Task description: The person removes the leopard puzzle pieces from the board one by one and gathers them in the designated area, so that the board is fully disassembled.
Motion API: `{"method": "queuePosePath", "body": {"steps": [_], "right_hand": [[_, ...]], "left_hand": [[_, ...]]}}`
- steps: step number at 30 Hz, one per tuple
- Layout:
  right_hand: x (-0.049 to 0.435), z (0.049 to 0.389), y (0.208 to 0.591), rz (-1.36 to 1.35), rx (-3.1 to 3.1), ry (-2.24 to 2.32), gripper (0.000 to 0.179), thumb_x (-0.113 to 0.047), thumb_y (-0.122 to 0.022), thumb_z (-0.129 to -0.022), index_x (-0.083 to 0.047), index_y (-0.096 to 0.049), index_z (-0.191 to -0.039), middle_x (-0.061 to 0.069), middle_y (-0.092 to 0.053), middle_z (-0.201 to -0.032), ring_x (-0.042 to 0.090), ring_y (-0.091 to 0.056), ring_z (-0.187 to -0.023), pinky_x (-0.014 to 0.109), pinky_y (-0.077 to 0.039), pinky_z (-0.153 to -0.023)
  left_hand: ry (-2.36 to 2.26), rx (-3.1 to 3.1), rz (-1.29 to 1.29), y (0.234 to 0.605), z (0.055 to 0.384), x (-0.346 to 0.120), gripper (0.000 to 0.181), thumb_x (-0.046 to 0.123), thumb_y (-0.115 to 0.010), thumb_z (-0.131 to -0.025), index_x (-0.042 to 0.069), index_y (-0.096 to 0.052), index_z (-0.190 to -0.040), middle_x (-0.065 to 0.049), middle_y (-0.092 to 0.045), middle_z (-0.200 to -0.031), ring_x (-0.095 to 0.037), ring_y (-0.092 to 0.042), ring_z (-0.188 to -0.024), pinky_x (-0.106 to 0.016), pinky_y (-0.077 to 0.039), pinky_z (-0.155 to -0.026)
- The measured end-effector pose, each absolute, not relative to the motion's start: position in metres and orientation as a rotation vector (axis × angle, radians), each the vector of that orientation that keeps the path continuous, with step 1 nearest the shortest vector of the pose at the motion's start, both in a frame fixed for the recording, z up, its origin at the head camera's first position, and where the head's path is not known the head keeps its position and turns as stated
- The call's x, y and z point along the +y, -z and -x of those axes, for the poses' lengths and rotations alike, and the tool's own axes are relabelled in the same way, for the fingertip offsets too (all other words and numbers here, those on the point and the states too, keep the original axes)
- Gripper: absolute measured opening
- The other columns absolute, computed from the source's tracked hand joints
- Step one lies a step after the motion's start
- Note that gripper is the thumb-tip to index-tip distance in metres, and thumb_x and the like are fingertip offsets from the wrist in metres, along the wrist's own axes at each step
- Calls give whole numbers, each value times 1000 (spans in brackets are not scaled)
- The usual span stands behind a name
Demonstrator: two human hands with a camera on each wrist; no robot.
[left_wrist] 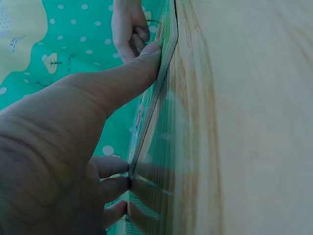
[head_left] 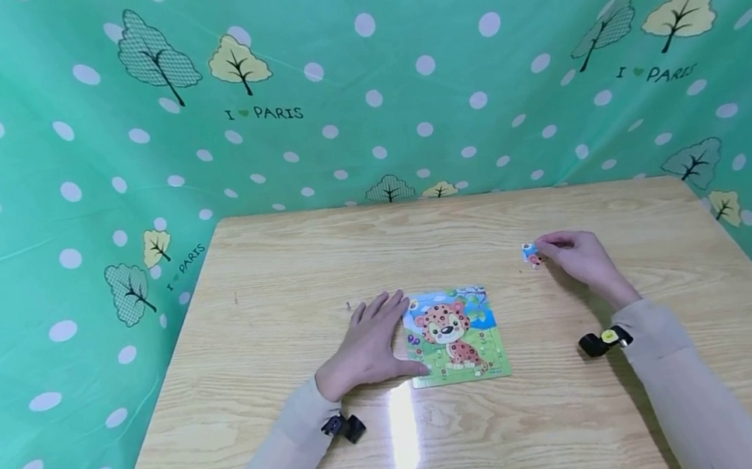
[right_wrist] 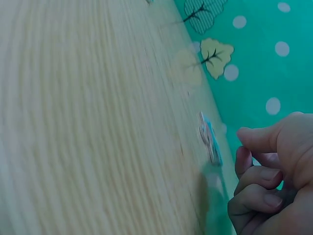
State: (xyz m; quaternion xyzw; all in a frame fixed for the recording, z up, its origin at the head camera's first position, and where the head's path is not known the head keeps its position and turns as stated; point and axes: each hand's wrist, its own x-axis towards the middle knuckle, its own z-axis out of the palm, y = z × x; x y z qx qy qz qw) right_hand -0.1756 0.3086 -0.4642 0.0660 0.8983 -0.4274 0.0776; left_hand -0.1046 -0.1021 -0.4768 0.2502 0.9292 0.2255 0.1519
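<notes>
A square jigsaw puzzle board [head_left: 459,349] with a spotted leopard cub lies on the table. My left hand [head_left: 372,348] spans its left side, fingers spread. Its thumb rests on the near left edge and a fingertip touches the far left corner. In the left wrist view, the thumb [left_wrist: 117,81] lies along the board's rim. To the right, my right hand [head_left: 579,256] is over small blue and spotted puzzle pieces [head_left: 529,253]. The right wrist view shows these pieces [right_wrist: 210,139] on the table, a small gap from the bent thumb and fingers [right_wrist: 257,139].
The wooden table [head_left: 307,251] is bordered at the back and sides by a green dotted cloth [head_left: 396,114]. Black cameras are strapped to both wrists, the left one [head_left: 343,428] hanging low over the table. Bright glare [head_left: 404,434] crosses the wood in front of the puzzle.
</notes>
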Motion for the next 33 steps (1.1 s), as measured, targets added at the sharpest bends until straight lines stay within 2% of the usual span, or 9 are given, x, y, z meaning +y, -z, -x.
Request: {"method": "queuePosePath", "body": {"steps": [4,11,14,18,23,30,33], "right_hand": [[300,173,462,-125,2697,1260,51,-41,-53,-112,0,-65,-141,24,-70,-134,29,-63,-118,19,-50,-83],[282,164,458,-66,2702,1277,45,-33,-56,-111,2,-66,-139,25,-69,-134,24,-62,-106,20,-50,-79],[274,161,459,-37,2710,1267,43,-32,-57,-111,1,-68,-137,24,-69,-135,24,-62,-109,20,-50,-82],[262,156,462,13,2715,1261,39,-31,-60,-110,-1,-70,-133,21,-70,-131,25,-61,-110,22,-49,-85],[248,151,466,62,2697,1266,34,-28,-63,-108,-3,-72,-129,18,-72,-123,25,-62,-104,28,-51,-83],[229,144,471,144,2685,1274,29,-26,-65,-107,-5,-75,-125,15,-76,-123,30,-66,-114,38,-49,-97],[221,141,474,181,2685,1281,26,-25,-66,-107,-7,-77,-122,13,-77,-119,29,-68,-113,40,-50,-98]], "left_hand": [[-648,2664,-718,476,105,-101,123,70,-85,-76,16,-28,-170,-5,-20,-179,-30,-13,-167,-62,-7,-135],[-649,2666,-722,476,105,-101,122,70,-85,-76,16,-29,-170,-5,-20,-179,-31,-14,-167,-63,-8,-135],[-651,2665,-725,477,105,-101,122,69,-85,-76,15,-29,-170,-5,-20,-179,-31,-14,-167,-63,-8,-135],[-652,2666,-728,477,104,-102,122,70,-85,-76,15,-29,-170,-5,-20,-179,-30,-14,-167,-63,-8,-134],[-645,2666,-725,477,104,-102,122,70,-85,-76,16,-29,-170,-5,-20,-180,-30,-13,-167,-62,-8,-135],[-648,2669,-725,478,105,-102,122,70,-85,-76,16,-28,-170,-5,-19,-180,-30,-13,-168,-62,-7,-135],[-661,2667,-731,478,105,-103,122,70,-85,-76,16,-28,-170,-5,-20,-179,-31,-13,-167,-63,-8,-134]]}}
